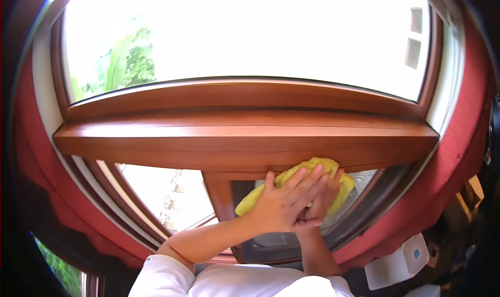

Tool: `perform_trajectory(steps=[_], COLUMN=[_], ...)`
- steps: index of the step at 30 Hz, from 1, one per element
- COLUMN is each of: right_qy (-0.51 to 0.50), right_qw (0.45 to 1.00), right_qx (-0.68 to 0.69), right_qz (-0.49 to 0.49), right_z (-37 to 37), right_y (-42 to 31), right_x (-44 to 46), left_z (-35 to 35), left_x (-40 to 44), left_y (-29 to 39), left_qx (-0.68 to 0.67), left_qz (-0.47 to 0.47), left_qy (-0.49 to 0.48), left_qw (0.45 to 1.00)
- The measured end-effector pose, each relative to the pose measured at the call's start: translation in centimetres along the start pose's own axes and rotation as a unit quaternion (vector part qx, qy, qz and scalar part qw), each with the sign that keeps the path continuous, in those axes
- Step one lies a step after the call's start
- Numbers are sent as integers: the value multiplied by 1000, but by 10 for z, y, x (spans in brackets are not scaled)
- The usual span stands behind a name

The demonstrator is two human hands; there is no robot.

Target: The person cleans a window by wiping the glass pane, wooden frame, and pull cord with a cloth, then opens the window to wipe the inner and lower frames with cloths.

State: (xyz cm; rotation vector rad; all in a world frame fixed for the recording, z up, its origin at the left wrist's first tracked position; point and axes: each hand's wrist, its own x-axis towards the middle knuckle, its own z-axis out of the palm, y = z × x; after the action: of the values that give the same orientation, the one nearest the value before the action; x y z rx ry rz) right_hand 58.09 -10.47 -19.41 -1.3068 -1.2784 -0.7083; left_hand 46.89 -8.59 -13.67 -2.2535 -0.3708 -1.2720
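A folded yellow cloth (pixel 252 201) lies against the lower edge of the wooden crossbar (pixel 208 147) and the upper part of the lower window. My left hand (pixel 289 199) presses on the cloth with its fingers long and close together, partly overlapping my right hand. Behind it, my right hand (pixel 327 197) also holds the cloth, its fingers partly hidden. Cloth shows above the fingertips and on both sides of the hands.
Above the crossbar is a large bright window pane (pixel 260 36). Red curtains (pixel 469 88) hang on both sides. Below are a wooden upright (pixel 221 193) and lower panes (pixel 161 193). A white plastic container (pixel 390 270) stands at lower right, near dark clutter.
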Motion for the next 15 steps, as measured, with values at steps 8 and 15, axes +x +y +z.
perform_trajectory(steps=[8, 15], right_qy=[-13, -23], right_qw=[999, 998], right_qx=[-12, -53], right_qz=[-36, 3], right_z=[40, 56], right_y=[-72, -157], right_x=[-19, -17], left_z=[-62, -120], left_x=[-45, -72], left_y=[-50, -95], left_qx=[-45, -89], left_qz=[-44, -42], left_qy=[-44, -55], left_qw=[997, 994])
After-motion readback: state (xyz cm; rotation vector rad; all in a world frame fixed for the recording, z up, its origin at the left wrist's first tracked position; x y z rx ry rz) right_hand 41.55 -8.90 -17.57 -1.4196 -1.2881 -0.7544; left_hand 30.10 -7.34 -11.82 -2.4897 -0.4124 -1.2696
